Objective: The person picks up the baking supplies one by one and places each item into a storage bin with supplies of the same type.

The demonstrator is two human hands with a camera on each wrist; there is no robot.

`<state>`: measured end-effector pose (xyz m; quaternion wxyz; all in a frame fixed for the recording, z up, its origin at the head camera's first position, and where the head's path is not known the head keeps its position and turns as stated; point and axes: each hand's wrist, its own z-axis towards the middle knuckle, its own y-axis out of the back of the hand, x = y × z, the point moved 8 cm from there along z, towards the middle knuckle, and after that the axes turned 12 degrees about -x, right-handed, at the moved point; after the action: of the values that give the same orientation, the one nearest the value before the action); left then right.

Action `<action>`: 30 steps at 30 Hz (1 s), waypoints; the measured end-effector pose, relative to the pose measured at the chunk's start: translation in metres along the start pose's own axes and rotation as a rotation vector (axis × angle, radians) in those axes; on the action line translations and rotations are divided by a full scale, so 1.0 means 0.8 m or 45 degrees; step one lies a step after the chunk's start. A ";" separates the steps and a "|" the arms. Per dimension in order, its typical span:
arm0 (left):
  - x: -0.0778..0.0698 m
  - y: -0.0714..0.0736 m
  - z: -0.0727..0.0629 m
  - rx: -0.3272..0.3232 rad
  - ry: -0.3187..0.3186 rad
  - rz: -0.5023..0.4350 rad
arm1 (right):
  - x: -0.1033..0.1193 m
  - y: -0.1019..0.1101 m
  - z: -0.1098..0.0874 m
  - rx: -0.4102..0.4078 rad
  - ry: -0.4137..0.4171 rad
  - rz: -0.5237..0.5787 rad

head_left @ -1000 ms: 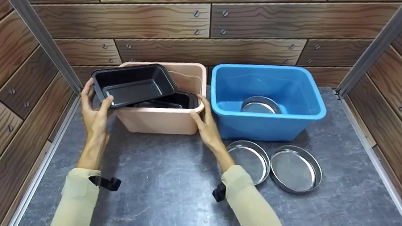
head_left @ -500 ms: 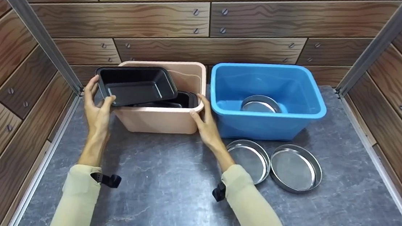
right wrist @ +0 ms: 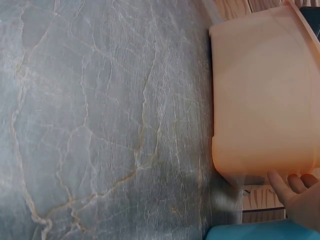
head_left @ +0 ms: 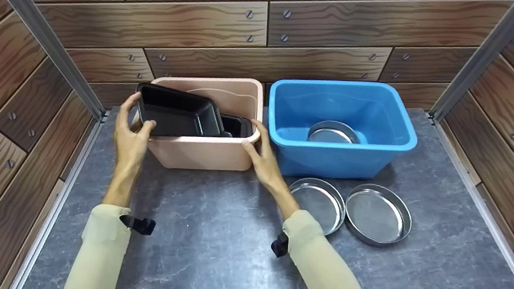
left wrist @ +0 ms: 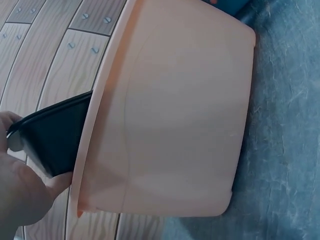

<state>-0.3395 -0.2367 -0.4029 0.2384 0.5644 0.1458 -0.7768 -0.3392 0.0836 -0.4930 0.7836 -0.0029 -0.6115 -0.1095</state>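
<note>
Head view: the left hand (head_left: 130, 145) pinches the left end of a black pan (head_left: 176, 114), tilted in the mouth of the peach bin (head_left: 200, 154). Lowering appears in hand; the next move calls for clearing the near rim (head_left: 197, 139) and a second pan (head_left: 237, 126). The right hand (head_left: 266, 164) clasps the near-right corner.

Left wrist: thumb (left wrist: 60, 183) just beside that rim.

Right wrist: blue bin (right wrist: 265, 231) close by, open tabletop (right wrist: 110, 110) nearer.

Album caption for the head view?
Left hand holds a tilted black pan partly inside the pink bin the right hand touches.

Booth-like enclosure: wood-print wall panels (head_left: 332, 25) on three sides, metal corner posts (head_left: 487, 57), grey marbled surface (head_left: 210, 257).
</note>
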 end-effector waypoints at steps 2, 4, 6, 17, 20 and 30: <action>0.000 -0.003 0.002 0.007 -0.015 0.087 | 0.000 0.000 0.000 0.000 -0.002 -0.001; -0.001 -0.005 0.005 0.010 -0.039 0.169 | -0.001 0.000 0.001 -0.002 0.001 -0.001; -0.002 -0.006 0.007 0.017 -0.057 0.235 | -0.001 0.000 0.002 -0.004 0.002 -0.001; 0.011 -0.018 0.017 0.234 0.043 0.179 | -0.002 0.000 0.003 -0.005 0.006 0.019; 0.017 -0.025 0.018 0.306 0.066 0.168 | -0.001 -0.002 0.002 -0.002 0.008 0.036; 0.018 -0.032 0.017 0.361 0.066 0.231 | 0.000 -0.003 0.001 -0.013 0.017 0.100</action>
<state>-0.3679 -0.2245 -0.4133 0.2216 0.6231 -0.0107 -0.7500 -0.3404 0.0817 -0.4929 0.7914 -0.0300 -0.6050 -0.0819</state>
